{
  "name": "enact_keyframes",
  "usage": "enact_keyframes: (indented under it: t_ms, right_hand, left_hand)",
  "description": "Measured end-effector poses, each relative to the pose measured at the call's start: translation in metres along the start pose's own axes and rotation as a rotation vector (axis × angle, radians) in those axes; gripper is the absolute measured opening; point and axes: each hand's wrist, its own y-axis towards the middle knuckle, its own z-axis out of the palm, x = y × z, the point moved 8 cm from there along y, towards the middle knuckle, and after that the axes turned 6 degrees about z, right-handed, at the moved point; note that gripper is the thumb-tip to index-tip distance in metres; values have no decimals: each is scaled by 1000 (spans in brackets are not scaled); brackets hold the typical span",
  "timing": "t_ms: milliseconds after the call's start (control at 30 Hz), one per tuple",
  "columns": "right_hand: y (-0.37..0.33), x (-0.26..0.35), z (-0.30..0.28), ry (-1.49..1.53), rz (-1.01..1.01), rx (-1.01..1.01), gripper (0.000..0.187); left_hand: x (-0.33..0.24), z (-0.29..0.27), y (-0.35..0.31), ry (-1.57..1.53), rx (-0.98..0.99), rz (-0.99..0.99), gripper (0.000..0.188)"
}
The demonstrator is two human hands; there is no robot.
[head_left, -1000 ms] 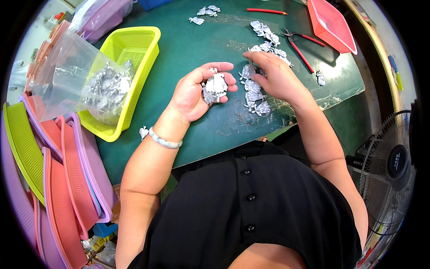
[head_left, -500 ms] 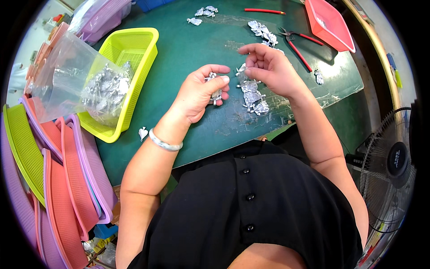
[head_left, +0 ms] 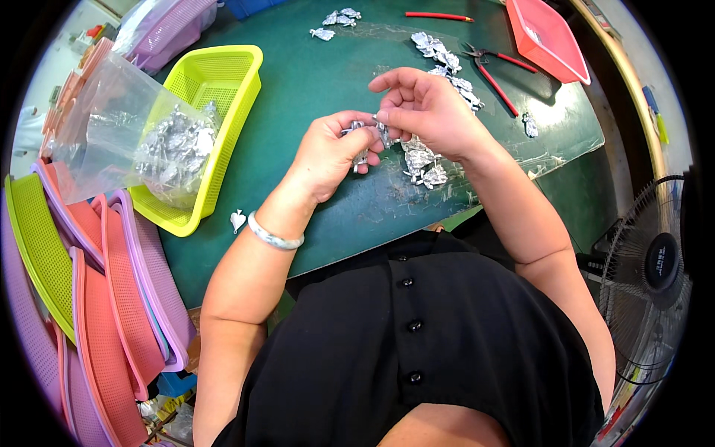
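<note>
My left hand [head_left: 335, 153] is closed around several small silvery metal pieces [head_left: 359, 153], with the thumb laid over them. Between thumb and fingertips my right hand [head_left: 428, 112] pinches one more silvery metal piece [head_left: 383, 132], close against the left fingertips. Partly beneath the right hand, a row of similar silvery pieces [head_left: 422, 164] lies on the green table [head_left: 298, 223]. The row goes on beyond the hand as another cluster of pieces [head_left: 439, 56]. The exact shape of the held pieces is too small to make out.
A yellow-green basket [head_left: 249, 82] at left holds a clear bag of silvery pieces [head_left: 179, 153]. Red-handled pliers [head_left: 495, 82], a red rod-like tool [head_left: 439, 16] and a pink tray [head_left: 551, 45] lie beyond. Stacked baskets [head_left: 112, 298] stand left, a fan [head_left: 659, 261] right.
My right hand has moved left from the row of pieces to my left hand, bringing one silvery piece with it. My left hand has stayed nearly still.
</note>
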Motion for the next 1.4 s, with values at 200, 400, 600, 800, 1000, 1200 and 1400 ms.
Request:
enact_keyframes:
  t_ms: [200, 400, 600, 800, 1000, 1200, 1400]
  right_hand:
    - [-6, -3, -19, 37, -21, -88, 28]
    - [-16, -16, -13, 191, 86, 6, 28]
    - [-17, -14, -12, 220, 60, -20, 32]
    - [-17, -14, -10, 219, 45, -22, 34]
    - [-16, -12, -10, 222, -4, -53, 36]
    - [-23, -1, -5, -112, -333, -217, 31]
    - [-27, 5, -9, -188, -399, -241, 29]
  left_hand:
    - [-1, -5, 3, -143, 7, -36, 19]
    - [-1, -6, 1, -247, 11, -72, 17]
    - [-2, -5, 1, -247, 12, -70, 16]
    - [-4, -5, 1, -225, 5, -54, 16]
    - [-3, -6, 3, -238, 8, -17, 18]
    - [-1, -1, 4, -331, 18, 9, 24]
    - [-4, -6, 4, -295, 7, 29, 28]
